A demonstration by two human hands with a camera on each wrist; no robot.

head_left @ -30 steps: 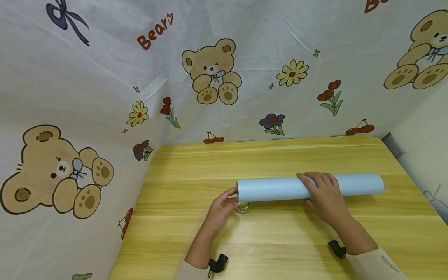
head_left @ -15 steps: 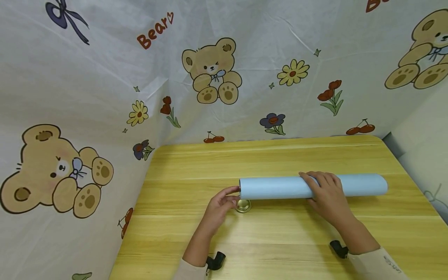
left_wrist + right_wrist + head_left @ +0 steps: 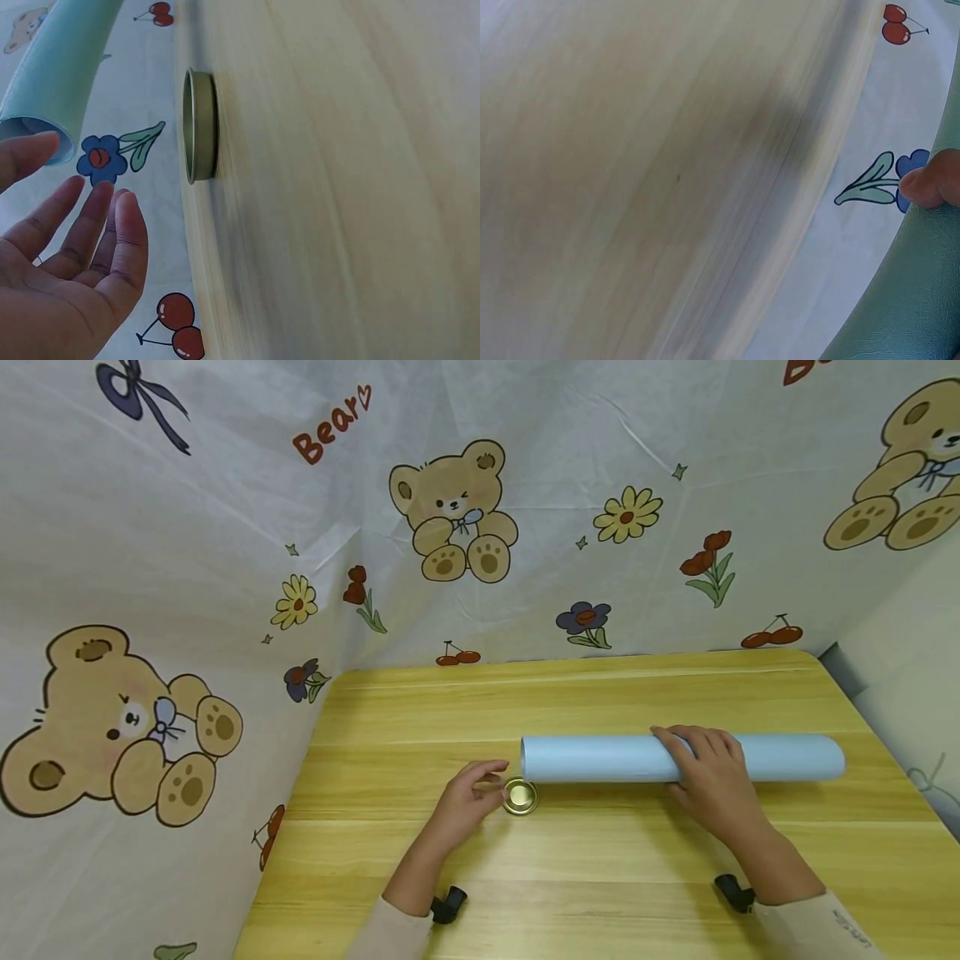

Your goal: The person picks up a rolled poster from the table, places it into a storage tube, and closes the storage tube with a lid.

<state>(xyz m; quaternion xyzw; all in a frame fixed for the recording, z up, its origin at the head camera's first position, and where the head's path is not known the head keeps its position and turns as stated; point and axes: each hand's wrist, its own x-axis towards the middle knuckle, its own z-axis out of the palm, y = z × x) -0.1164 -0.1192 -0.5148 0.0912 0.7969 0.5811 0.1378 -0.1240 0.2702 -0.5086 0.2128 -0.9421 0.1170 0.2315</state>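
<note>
A light blue rolled-up mat (image 3: 600, 758) lies crosswise above the table in the head view. My right hand (image 3: 708, 781) grips it around the middle from above. In the right wrist view the thumb presses the mat's leathery surface (image 3: 900, 300). My left hand (image 3: 467, 802) stands just off the roll's left end, its fingers loosely bent and holding nothing. From the left wrist, the fingers (image 3: 90, 225) spread below the roll's hollow end (image 3: 56, 142). A shallow round gold tin (image 3: 520, 796) sits on the table beside the left fingertips.
The wood-grain table (image 3: 600, 893) spreads beneath both hands. Behind and to its left hangs a white cloth (image 3: 540, 435) printed with bears and flowers. Black wrist mounts (image 3: 450, 906) stick out from the sleeves, low over the table.
My right hand has shifted the rolled mat to the right. The left fingers, at the roll's left end before, have come away from it. More of the gold tin shows.
</note>
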